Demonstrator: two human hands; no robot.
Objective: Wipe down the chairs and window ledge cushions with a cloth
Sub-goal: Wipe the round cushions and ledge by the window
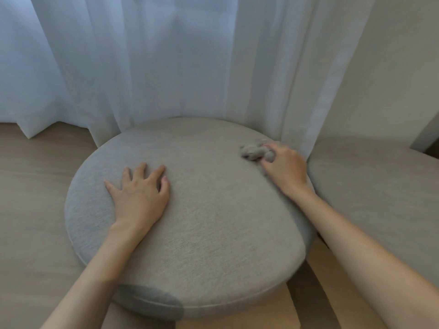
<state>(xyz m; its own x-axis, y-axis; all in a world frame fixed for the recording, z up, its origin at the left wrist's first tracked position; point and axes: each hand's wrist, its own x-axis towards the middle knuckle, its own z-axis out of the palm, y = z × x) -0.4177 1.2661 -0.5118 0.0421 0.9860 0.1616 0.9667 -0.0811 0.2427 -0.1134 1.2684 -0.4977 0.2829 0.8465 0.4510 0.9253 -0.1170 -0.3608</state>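
right hand (283,166) around crumpled grey cloth (255,151)

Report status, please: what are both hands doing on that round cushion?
Left hand flat on the cushion. Right hand grips the cloth at its far right edge. Curtain hangs close behind the cloth.

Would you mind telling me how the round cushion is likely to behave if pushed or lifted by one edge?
The cushion looks thick and padded, so lifted by one edge it would probably sag rather than stay flat. It seems to lie loose on smooth wood, so a push may slide it; the left hand resting flat on it likely steadies it.
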